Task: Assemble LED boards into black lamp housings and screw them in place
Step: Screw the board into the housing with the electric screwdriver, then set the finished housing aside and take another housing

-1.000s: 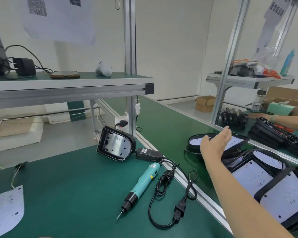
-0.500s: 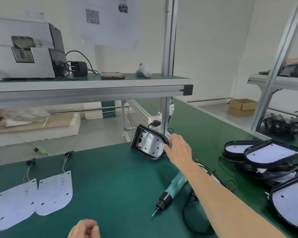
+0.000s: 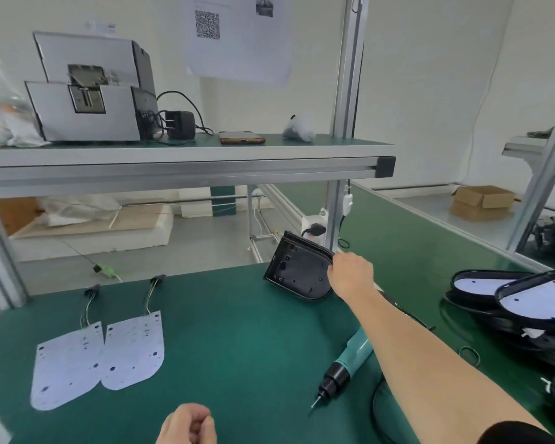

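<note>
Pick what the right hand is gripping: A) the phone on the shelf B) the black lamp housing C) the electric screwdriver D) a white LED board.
B: the right hand grips the right edge of the black lamp housing, while the screwdriver lies untouched on the table.

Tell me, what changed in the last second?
The right hand swung left from the stacked finished lamps to the empty black housing and now grips its right edge. The left hand, curled, came into view below. The electric screwdriver and LED boards lie unmoved.
</note>
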`<state>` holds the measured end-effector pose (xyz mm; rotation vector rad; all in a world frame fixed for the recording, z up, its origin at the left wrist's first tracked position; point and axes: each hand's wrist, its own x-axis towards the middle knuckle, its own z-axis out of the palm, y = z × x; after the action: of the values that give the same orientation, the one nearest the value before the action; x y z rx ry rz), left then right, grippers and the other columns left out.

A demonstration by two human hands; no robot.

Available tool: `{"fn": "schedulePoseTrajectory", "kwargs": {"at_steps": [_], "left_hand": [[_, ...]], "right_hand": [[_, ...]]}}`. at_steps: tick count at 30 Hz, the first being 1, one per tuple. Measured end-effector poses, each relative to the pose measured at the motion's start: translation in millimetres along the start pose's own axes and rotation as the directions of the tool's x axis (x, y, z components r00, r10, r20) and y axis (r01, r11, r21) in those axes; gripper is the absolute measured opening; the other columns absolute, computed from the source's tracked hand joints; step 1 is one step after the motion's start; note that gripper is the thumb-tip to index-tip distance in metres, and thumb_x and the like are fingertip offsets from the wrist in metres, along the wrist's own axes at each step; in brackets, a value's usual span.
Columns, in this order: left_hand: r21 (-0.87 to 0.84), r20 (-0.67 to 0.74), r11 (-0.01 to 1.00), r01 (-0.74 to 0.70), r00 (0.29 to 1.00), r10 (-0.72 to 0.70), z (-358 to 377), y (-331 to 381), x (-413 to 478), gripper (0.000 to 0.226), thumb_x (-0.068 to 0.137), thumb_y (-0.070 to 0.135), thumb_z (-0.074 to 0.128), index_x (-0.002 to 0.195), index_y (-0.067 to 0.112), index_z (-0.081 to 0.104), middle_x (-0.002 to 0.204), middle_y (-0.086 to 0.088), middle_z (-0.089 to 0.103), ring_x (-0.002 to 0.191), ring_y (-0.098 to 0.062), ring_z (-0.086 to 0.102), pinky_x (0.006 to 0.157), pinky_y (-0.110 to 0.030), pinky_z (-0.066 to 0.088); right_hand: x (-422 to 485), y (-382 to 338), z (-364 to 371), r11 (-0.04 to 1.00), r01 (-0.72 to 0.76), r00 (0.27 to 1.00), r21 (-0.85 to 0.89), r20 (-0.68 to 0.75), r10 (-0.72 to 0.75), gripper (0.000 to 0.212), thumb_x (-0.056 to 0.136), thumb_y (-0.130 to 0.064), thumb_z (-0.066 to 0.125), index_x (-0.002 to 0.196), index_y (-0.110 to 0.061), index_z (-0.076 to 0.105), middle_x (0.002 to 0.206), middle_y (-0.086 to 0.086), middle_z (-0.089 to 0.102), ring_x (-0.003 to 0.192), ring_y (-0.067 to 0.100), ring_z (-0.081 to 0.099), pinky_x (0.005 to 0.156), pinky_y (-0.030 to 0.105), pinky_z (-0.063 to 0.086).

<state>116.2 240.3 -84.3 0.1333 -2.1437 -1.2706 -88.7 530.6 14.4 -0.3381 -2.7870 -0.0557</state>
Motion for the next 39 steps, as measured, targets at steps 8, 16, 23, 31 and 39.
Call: {"fn": "schedulePoseTrajectory", "kwargs": {"at_steps": [8, 16, 23, 31, 39], "left_hand": [[0.064, 0.022, 0.983, 0.172, 0.984, -0.174, -5, 15, -4, 0.03, 0.07, -0.012, 0.073, 0.069, 0.018, 0.07, 0.063, 0.001, 0.058, 0.054, -0.017, 0.056, 0.052, -0.034, 0.051], [0.083, 0.117, 0.97, 0.228, 0.965, -0.236, -14, 17, -8, 0.014, 0.089, 0.005, 0.06, 0.085, 0.017, 0.064, 0.079, 0.006, 0.054, 0.062, -0.016, 0.058, 0.063, -0.019, 0.045], [0.07, 0.145, 0.961, 0.266, 0.951, -0.273, -20, 19, -10, 0.015, 0.095, 0.01, 0.055, 0.084, 0.019, 0.057, 0.085, 0.006, 0.055, 0.072, -0.02, 0.063, 0.073, -0.031, 0.051], [-0.149, -0.049, 0.938, 0.312, 0.945, -0.322, -28, 28, -7, 0.023, 0.093, 0.013, 0.067, 0.104, 0.022, 0.049, 0.106, 0.006, 0.045, 0.085, -0.01, 0.054, 0.073, -0.01, 0.038], [-0.147, 0.052, 0.919, 0.366, 0.931, -0.362, -34, 21, -8, 0.048, 0.083, -0.011, 0.056, 0.113, 0.026, 0.05, 0.115, 0.006, 0.041, 0.097, -0.014, 0.052, 0.072, -0.012, 0.04]], "right_hand": [[-17, 4, 5, 0.995, 0.05, 0.998, 0.085, -0.029, -0.048, 0.024, 0.091, -0.026, 0.056, 0.071, -0.014, 0.049, 0.073, 0.006, 0.06, 0.063, 0.025, 0.05, 0.055, 0.03, 0.034], [-69, -15, -27, 0.968, 0.156, 0.983, 0.196, 0.062, -0.171, 0.051, 0.084, -0.031, 0.063, 0.05, -0.018, 0.028, 0.049, 0.004, 0.032, 0.048, 0.022, 0.035, 0.051, 0.034, 0.03], [-159, -64, -46, 0.898, 0.024, 0.974, 0.438, 0.192, -0.12, 0.038, 0.078, -0.029, 0.068, 0.054, -0.007, 0.05, 0.067, 0.021, 0.062, 0.068, 0.034, 0.056, 0.061, 0.037, 0.045], [-237, -92, -48, 0.834, -0.063, 0.951, 0.548, 0.287, -0.117, 0.046, 0.081, -0.034, 0.064, 0.053, -0.012, 0.036, 0.049, 0.002, 0.039, 0.055, 0.023, 0.038, 0.057, 0.035, 0.037], [-263, -95, -49, 0.898, -0.026, 0.957, 0.44, 0.271, -0.105, 0.049, 0.092, -0.06, 0.052, 0.066, -0.019, 0.044, 0.069, -0.004, 0.053, 0.071, 0.019, 0.05, 0.061, 0.032, 0.04]]}}
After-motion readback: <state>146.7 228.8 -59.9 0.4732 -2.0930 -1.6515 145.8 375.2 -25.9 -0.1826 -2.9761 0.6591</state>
